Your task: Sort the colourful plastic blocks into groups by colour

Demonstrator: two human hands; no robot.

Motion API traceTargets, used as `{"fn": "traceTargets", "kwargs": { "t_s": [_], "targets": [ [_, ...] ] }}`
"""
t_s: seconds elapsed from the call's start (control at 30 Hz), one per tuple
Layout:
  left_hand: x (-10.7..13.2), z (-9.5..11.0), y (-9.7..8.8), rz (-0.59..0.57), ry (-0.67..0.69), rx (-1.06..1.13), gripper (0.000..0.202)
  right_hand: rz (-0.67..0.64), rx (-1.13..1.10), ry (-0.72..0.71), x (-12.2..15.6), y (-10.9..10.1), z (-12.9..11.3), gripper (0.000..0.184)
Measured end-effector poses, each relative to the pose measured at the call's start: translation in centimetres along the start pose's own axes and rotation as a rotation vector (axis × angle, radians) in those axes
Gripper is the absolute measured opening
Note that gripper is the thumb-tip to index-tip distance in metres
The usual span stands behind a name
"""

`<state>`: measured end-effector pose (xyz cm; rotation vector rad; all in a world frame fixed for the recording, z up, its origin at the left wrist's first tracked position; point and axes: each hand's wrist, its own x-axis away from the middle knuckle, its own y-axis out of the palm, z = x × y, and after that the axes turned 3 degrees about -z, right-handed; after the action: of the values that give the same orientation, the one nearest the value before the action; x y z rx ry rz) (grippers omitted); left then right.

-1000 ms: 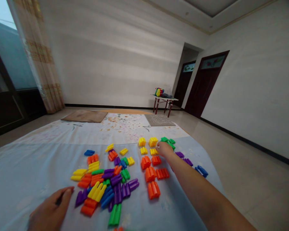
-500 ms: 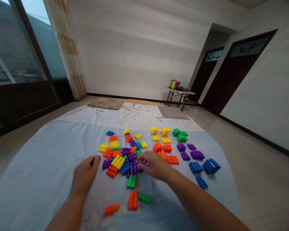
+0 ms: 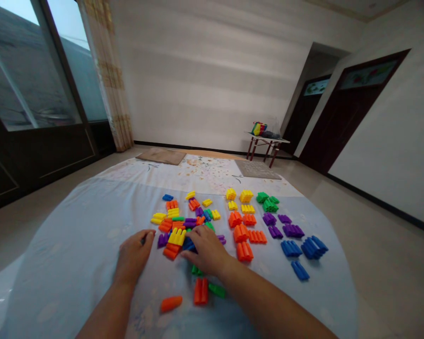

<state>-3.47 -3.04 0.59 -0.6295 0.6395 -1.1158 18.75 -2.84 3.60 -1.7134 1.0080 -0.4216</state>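
Note:
My right hand [image 3: 207,247] reaches palm-down over a mixed pile of coloured plastic blocks shaped like joined tubes. Its thumb and fingers are apart around a blue block [image 3: 189,244], which still lies in the pile; the hand hides some purple and green blocks beneath it. A yellow block [image 3: 177,237] lies on orange ones just left of those fingertips. My left hand [image 3: 136,254] rests on the cloth left of the pile, fingers curled in, with nothing visible in them. Closer to me lie an orange two-tube block [image 3: 201,291], a green piece [image 3: 217,290] and a single orange piece [image 3: 171,303].
Right of the pile, blocks stand grouped by colour: yellow [image 3: 246,196], green [image 3: 270,204], orange [image 3: 245,252], purple [image 3: 293,230] and blue [image 3: 314,247]. The round table wears a pale blue cloth [image 3: 81,240]. Two mats, brown [image 3: 161,156] and grey [image 3: 257,169], lie beyond.
My right hand has moved left and slightly nearer me, from the purple blocks to the blue one. An orange block in the right-hand group is now uncovered. My left hand stays beside the pile.

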Motion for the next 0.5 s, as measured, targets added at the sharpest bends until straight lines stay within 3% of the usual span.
{"fn": "traceTargets", "kwargs": {
  "t_s": [0.1, 0.23, 0.5],
  "targets": [
    [0.0, -0.2, 0.1, 0.000, 0.014, 0.005, 0.044, 0.057, 0.029, 0.032, -1.3, 0.8, -0.4, 0.049],
    [0.0, -0.5, 0.2, 0.004, 0.023, 0.008, 0.045, 0.019, 0.050, 0.001, -2.4, 1.4, -0.4, 0.046],
    [-0.4, -0.8, 0.4, -0.002, 0.012, 0.004, 0.047, -0.027, 0.085, 0.015, -2.4, 0.2, -0.3, 0.043]
  ]
}}
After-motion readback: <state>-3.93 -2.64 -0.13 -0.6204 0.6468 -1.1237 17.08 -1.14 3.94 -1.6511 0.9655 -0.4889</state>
